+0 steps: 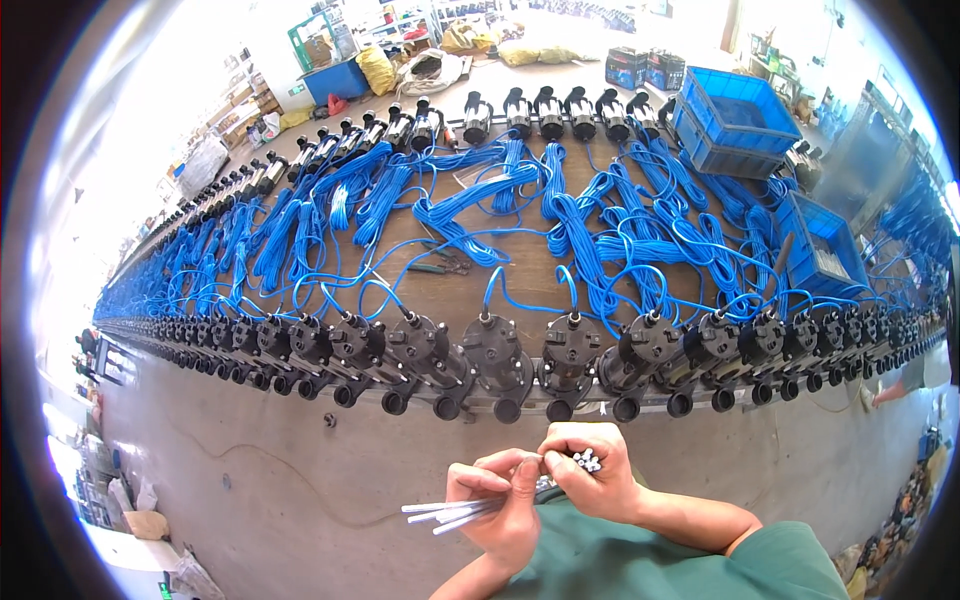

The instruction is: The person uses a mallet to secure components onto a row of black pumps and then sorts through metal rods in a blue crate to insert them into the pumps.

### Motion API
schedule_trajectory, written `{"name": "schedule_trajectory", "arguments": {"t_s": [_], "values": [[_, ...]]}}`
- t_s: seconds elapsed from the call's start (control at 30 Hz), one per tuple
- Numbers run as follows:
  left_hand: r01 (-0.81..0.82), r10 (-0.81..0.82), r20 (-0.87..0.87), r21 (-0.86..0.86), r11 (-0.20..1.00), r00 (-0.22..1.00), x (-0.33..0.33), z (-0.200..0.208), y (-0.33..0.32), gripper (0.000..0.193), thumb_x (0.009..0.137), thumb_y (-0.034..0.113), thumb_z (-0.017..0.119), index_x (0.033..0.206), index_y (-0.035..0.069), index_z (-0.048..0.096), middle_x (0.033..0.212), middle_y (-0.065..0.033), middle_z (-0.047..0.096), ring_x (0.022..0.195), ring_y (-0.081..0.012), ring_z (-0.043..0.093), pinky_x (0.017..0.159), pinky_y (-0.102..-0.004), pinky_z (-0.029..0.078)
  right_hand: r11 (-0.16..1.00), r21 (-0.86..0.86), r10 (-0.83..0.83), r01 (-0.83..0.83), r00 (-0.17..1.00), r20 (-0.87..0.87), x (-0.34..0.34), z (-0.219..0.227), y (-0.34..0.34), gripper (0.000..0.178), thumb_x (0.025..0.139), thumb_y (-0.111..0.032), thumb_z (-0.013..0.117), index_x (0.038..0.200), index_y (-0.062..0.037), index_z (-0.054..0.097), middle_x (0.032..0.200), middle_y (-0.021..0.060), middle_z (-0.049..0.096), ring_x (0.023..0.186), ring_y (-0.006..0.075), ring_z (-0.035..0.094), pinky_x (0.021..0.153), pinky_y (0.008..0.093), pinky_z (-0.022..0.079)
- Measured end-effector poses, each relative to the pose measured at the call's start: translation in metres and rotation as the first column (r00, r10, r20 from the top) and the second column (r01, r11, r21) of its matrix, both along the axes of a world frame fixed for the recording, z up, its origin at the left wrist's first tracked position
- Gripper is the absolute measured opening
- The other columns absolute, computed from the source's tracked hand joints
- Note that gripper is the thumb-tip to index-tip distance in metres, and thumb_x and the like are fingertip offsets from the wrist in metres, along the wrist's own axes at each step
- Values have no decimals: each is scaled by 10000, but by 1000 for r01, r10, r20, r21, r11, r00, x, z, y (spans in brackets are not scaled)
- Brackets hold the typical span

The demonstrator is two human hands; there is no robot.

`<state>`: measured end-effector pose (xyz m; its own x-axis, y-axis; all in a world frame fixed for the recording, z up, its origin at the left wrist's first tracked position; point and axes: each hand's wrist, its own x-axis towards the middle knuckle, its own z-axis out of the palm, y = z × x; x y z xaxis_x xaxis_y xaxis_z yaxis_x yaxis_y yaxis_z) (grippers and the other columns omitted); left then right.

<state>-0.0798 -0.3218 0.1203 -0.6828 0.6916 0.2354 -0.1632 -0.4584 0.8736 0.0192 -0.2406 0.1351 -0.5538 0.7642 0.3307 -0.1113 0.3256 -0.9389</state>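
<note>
My left hand is closed around several thin silvery rods, whose ends stick out to the left. Beside it, my right hand grips a bundle of similar rods, seen end-on between the curled fingers. Thumbs and fingertips of both hands meet in front of my body; whether a small piece is pinched there I cannot make out. Just beyond the hands runs a row of black-capped cylindrical pumps along the near table edge, each with a blue cable at its top. Neither hand touches them.
Coiled blue cables cover much of the brown table, where pliers lie. A second row of pumps lines the far edge. Blue crates are stacked at the far right; another crate sits nearer.
</note>
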Motion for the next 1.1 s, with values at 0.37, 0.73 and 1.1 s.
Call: {"name": "schedule_trajectory", "arguments": {"t_s": [0.37,0.73,1.1], "values": [[115,-135,343,80,990,929,-11,8,-3,349,893,-89,704,949,52,390,919,-242,681,727,-207,674,627,-261,515,989,-113,91,-97,994,-52,0,1,2,84,884,-27,622,888,41,671,722,94,653,618,132,585,566,283,468],[54,-55,83,16,998,995,-6,-2,-1,342,929,-99,644,941,80,353,901,-178,622,549,-82,425,511,-220,347,998,57,8,-6,999,-40,-5,-5,1,68,818,-6,653,869,33,675,714,97,633,578,195,582,535,307,452],[415,-486,548,259,872,680,-25,-3,-4,294,963,-31,620,960,111,364,954,-116,612,777,-158,576,676,-282,480,983,171,-54,70,994,-94,-5,11,-3,74,761,15,655,825,-4,686,694,86,628,536,215,571,485,316,440]]}}
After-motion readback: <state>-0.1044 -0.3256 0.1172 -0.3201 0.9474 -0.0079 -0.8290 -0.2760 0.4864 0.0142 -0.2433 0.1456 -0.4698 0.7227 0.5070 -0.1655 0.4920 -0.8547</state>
